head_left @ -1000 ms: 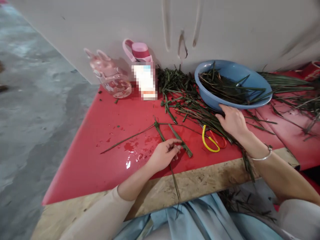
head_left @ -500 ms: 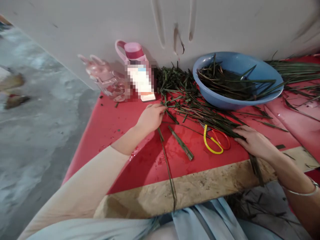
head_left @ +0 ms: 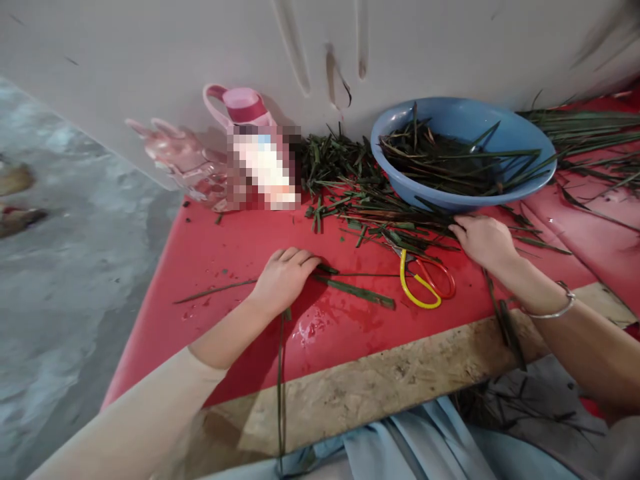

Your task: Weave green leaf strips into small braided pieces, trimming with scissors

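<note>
My left hand [head_left: 286, 279] is low over the red tabletop, its fingers curled down over some long green leaf strips [head_left: 357, 293]. Thin strips stick out from under it to the left, to the right and towards my lap. My right hand [head_left: 486, 241] is just in front of the blue basin, with fingers closed on the right end of a heap of dark leaf strips [head_left: 400, 217]; its fingertips are partly hidden. Between my hands lie scissors [head_left: 421, 280] with one yellow and one red handle loop, their blades partly under the strips.
A blue basin [head_left: 425, 190] holds water and leaf strips. Short cut pieces [head_left: 335, 160] are piled by the wall. A pink bottle [head_left: 245, 103], a blurred-out phone [head_left: 270, 167] and a clear pink rabbit-eared container [head_left: 187, 163] stand at the left. Long leaves [head_left: 590, 130] lie far right.
My left hand has come nearer to me, away from the cut pieces and onto the loose strips. My right hand has moved back towards the basin, the leaf strips shifting with it.
</note>
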Motion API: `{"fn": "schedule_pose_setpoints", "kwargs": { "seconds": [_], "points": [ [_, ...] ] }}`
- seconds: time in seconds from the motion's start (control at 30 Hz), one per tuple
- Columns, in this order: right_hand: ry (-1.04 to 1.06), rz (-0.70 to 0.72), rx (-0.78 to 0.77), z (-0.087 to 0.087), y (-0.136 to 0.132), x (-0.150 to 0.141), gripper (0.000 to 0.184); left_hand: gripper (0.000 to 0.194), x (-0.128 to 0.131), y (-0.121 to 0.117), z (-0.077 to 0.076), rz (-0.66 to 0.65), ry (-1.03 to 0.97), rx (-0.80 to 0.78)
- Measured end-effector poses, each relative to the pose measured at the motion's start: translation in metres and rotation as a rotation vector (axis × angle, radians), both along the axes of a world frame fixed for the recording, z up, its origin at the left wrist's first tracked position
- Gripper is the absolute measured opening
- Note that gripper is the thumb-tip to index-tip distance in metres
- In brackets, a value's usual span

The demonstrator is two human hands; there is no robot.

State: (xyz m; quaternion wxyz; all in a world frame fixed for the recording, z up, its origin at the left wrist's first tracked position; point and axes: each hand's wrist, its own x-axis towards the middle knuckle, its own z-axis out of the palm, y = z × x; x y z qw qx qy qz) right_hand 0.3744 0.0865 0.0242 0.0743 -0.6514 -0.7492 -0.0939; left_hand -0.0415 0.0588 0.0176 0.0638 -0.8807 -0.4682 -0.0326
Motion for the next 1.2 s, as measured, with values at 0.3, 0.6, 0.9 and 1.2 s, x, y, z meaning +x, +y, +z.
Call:
{"fn": "schedule_pose_setpoints", "kwargs": {
  "seconds": [0.3,0.6,0.9,1.2],
  "points": [
    [0.054,0.804,-0.153,0.029,0.014,-0.172,0.037,0.032,-0.006,-0.020,-0.015,0.132,-0.158,0.058],
    [0.101,0.654,-0.425,-0.026,0.136,-0.240,0.070,0.032,-0.007,-0.020,-0.018,0.135,-0.198,0.075],
    [0.137,0.693,-0.117,0.050,0.054,-0.175,0.038,0.037,-0.011,-0.019,-0.014,0.197,-0.354,0.124],
    [0.146,0.228,-0.346,0.015,-0.062,-0.058,0.037,0.026,0.014,-0.027,0.010,0.074,-0.443,0.130]
  ]
}}
